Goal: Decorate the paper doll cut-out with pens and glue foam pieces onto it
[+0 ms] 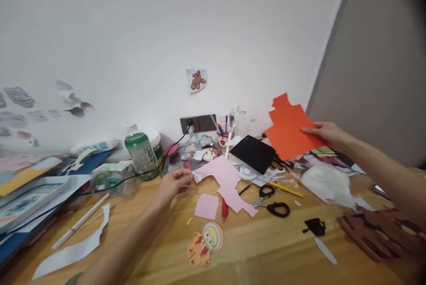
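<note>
My right hand (328,134) is raised on the right and grips a cut-out sheet of orange paper (289,129) between thumb and fingers. The sheet's upper left edge is notched. My left hand (175,184), with a ring on one finger, is closed at the left corner of an irregular pink paper sheet (221,174). A whitish patch shows beside those fingertips. Below the sheet are a smaller pink paper piece (207,206) and a paper cartoon figure (204,243). Black-handled scissors (274,207) lie beside the pink sheet, their blades partly covered by it.
A green bottle (141,152) stands at the back left, near a black cable (133,177) running to the wall socket (189,125). Black paper (253,154), white stuffing (328,185), a yellow pencil-like stick (286,189) and a brown piece (379,234) lie on the right. White strips (75,254) lie left.
</note>
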A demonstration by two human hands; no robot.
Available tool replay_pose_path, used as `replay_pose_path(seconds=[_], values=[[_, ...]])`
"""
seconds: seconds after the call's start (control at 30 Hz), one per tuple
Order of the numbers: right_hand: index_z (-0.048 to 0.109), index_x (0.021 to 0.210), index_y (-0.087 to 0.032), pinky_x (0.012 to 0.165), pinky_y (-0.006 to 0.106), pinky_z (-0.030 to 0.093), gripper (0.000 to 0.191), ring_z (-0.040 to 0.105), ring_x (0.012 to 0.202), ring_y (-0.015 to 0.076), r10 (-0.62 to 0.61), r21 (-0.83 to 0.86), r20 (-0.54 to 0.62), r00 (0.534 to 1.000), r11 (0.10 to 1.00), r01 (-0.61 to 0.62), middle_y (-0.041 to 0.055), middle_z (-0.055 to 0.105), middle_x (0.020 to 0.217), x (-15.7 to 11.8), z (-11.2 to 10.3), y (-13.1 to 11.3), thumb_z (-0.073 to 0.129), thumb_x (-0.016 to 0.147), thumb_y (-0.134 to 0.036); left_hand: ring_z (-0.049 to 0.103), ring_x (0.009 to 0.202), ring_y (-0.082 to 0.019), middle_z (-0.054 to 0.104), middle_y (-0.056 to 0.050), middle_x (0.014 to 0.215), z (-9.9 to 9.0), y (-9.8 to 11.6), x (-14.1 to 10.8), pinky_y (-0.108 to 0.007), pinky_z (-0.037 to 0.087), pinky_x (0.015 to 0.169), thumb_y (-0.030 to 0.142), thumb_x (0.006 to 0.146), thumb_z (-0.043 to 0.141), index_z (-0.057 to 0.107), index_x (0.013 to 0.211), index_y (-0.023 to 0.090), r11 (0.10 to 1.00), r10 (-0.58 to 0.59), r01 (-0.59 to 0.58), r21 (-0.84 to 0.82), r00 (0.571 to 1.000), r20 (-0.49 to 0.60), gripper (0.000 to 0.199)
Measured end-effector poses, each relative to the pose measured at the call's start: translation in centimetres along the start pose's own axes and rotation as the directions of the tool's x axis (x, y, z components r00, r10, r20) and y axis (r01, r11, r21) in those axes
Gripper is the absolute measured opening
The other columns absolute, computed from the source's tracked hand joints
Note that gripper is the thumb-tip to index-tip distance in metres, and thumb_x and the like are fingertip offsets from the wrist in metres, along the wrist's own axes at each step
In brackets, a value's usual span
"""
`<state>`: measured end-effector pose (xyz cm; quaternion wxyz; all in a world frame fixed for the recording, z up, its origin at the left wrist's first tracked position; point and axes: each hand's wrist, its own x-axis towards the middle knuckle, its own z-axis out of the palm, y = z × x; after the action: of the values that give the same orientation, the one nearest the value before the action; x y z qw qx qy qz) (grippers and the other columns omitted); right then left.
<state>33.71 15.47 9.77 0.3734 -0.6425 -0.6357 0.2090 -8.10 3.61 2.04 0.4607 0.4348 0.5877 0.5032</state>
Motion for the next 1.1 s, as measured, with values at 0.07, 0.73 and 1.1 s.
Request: replay_pose_path(seconds=[0.07,0.73,1.1], values=[[0.06,0.089,-0.004,0.074,0.034,0.04,0.034,0.06,0.09,0.0288,-0.038,-0.132,-0.106,0.994,0.991,0.024,0.023,0.06,0.1,1.3,-0.2,0.5,0.043,0.084,-0.033,0.05,0.054,-0.008,0.058,0.003,0.06,-0.1,-0.1,-0.1,-0.019,0.037,0.054,0.033,0.051,0.072,0.062,0.067,0.016,1.0,-0.016,0.016,-0.009,1.0,-0.009,0.026],[0.066,0.072,-0.01,0.043,0.027,0.035,0.013,0.061,0.059,0.0226,-0.603,-0.164,0.752,0.267,0.221,0.961,0.0109,0.067,0.07,-15.0,22.1,-13.3,0.053,0.074,-0.01,0.052,0.062,-0.009,0.059,0.002,0.073,-0.3,0.5,0.1,-0.018,0.041,0.058,0.032,0.053,0.073,0.062,0.074,0.016,0.993,0.01,-0.026,-0.115,0.991,-0.137,0.029],[0.067,0.071,-0.01,0.046,0.03,0.04,0.017,0.061,0.062,0.025,-0.611,-0.099,0.743,0.276,0.307,0.947,0.0125,0.068,0.072,-15.5,23.9,-12.7,0.053,0.068,-0.001,0.051,0.062,-0.008,0.059,0.002,0.07,0.8,1.1,1.6,-0.016,0.042,0.055,0.031,0.052,0.076,0.062,0.077,0.015,0.975,0.042,-0.08,-0.206,0.982,-0.182,0.032]])
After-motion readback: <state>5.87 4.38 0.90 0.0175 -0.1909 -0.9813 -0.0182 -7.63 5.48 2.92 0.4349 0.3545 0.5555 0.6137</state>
